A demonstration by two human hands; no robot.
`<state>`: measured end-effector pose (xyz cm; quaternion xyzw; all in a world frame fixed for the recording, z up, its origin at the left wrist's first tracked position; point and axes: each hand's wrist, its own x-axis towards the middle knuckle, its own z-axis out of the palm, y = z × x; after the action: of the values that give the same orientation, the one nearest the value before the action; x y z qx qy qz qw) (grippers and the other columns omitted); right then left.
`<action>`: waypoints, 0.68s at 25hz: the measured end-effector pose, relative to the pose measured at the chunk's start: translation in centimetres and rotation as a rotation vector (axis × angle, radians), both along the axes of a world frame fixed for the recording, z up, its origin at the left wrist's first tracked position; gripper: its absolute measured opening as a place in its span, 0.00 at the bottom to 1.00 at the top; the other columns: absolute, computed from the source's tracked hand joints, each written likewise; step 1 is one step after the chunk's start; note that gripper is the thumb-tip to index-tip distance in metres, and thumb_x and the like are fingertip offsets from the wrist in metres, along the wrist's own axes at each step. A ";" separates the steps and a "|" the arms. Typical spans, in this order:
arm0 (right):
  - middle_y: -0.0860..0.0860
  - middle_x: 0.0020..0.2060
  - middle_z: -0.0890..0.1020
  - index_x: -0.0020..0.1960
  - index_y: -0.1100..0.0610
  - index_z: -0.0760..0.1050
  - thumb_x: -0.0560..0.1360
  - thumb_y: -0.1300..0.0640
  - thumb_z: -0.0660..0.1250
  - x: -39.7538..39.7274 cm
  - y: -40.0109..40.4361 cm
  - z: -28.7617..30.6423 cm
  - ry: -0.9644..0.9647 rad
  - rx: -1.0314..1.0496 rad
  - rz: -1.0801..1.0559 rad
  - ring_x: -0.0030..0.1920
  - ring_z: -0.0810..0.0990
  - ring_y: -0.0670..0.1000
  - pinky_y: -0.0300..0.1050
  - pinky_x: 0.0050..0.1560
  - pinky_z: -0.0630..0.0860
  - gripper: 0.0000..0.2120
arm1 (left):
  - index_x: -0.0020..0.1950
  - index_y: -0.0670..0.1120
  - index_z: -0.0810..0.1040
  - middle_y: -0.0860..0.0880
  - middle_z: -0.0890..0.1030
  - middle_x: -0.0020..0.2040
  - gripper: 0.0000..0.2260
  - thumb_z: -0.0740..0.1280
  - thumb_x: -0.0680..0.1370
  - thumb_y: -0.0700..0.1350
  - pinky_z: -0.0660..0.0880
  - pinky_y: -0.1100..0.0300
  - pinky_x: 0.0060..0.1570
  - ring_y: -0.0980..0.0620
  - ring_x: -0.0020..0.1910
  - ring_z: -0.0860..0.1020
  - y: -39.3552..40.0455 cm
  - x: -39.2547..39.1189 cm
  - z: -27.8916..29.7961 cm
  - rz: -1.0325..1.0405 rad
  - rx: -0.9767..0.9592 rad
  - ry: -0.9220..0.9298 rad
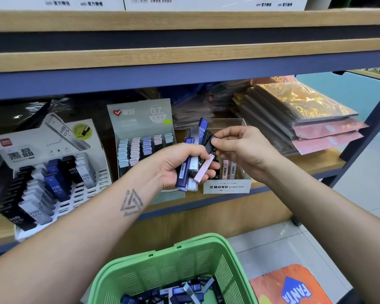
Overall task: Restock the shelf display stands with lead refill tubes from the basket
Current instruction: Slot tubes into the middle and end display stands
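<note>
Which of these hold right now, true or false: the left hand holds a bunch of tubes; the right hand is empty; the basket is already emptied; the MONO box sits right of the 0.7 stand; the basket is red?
1. The left hand holds a bunch of lead refill tubes. True.
2. The right hand is empty. False: its fingers pinch a black tube at the top of the bunch.
3. The basket is already emptied. False: tubes still lie in its bottom.
4. The MONO box sits right of the 0.7 stand. True.
5. The basket is red. False: it is green.
</note>
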<state>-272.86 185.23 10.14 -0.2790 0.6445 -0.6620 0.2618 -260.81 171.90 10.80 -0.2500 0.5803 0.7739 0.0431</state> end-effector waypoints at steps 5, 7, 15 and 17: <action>0.60 0.46 0.86 0.56 0.64 0.80 0.73 0.66 0.75 0.4 0.1 -0.1 -0.039 0.125 0.165 0.46 0.87 0.57 0.48 0.48 0.82 0.12 | 0.56 0.37 0.78 0.36 0.85 0.46 0.08 0.63 0.78 0.33 0.83 0.54 0.39 0.41 0.42 0.86 -0.3 0.1 0.2 0.088 0.097 0.047; 0.60 0.46 0.86 0.58 0.65 0.79 0.72 0.67 0.76 0.4 0.2 -0.3 -0.057 0.153 0.186 0.47 0.87 0.58 0.51 0.51 0.83 0.16 | 0.59 0.35 0.77 0.35 0.84 0.47 0.11 0.64 0.77 0.33 0.83 0.51 0.41 0.38 0.47 0.85 -0.3 0.0 0.2 0.100 0.091 0.042; 0.57 0.42 0.85 0.51 0.62 0.84 0.70 0.71 0.75 -0.5 0.1 -0.3 -0.035 0.062 0.058 0.45 0.84 0.55 0.51 0.53 0.81 0.11 | 0.60 0.33 0.75 0.32 0.84 0.50 0.11 0.64 0.79 0.35 0.83 0.45 0.47 0.37 0.47 0.85 -0.5 -0.3 0.1 0.116 0.087 0.028; 0.59 0.42 0.84 0.50 0.64 0.84 0.72 0.71 0.73 -1.1 0.6 0.1 -0.073 0.022 0.048 0.42 0.82 0.53 0.44 0.46 0.81 0.08 | 0.56 0.34 0.75 0.33 0.84 0.48 0.07 0.64 0.79 0.34 0.83 0.46 0.45 0.39 0.46 0.86 -0.7 -0.4 -0.1 0.139 0.095 0.000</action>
<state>-273.99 185.82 10.26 -0.2672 0.6348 -0.6582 0.3040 -261.19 171.24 10.72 -0.2874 0.5243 0.8016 0.0009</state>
